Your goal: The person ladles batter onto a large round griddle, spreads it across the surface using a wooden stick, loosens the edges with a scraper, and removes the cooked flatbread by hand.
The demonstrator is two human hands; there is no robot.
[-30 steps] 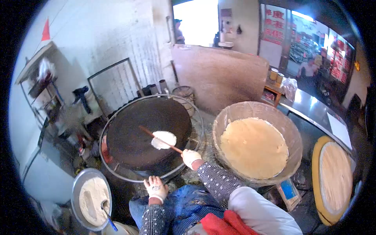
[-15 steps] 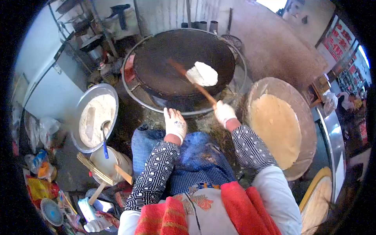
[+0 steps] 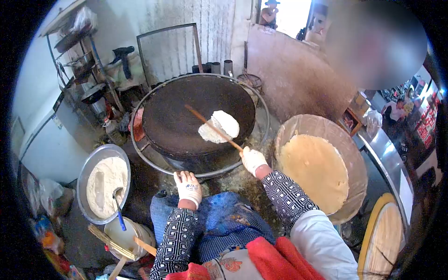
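Note:
My right hand (image 3: 253, 160), in a white glove, is closed round the end of a thin wooden stick (image 3: 205, 119). The stick reaches over the dark round griddle (image 3: 186, 102) and crosses a patch of white batter (image 3: 226, 123) at the griddle's right front. At the front of the metal ring (image 3: 163, 171) round the griddle, my gloved left hand (image 3: 189, 187) has its fingers stretched out at the rim. It holds nothing.
Left stands a metal bowl (image 3: 83, 186) of pale flour-like mix with a blue-handled ladle (image 3: 120, 215). Below it is a bucket (image 3: 147, 232) with a brush. Right of the griddle is a large basket (image 3: 357, 179) of flat yellowish sheets; a round board (image 3: 383, 238) lies beyond. A person (image 3: 269, 14) is outside.
The view has swung about. The stick has shifted across the batter, whose patch is larger and more uneven than a second ago. My left hand stays at the ring.

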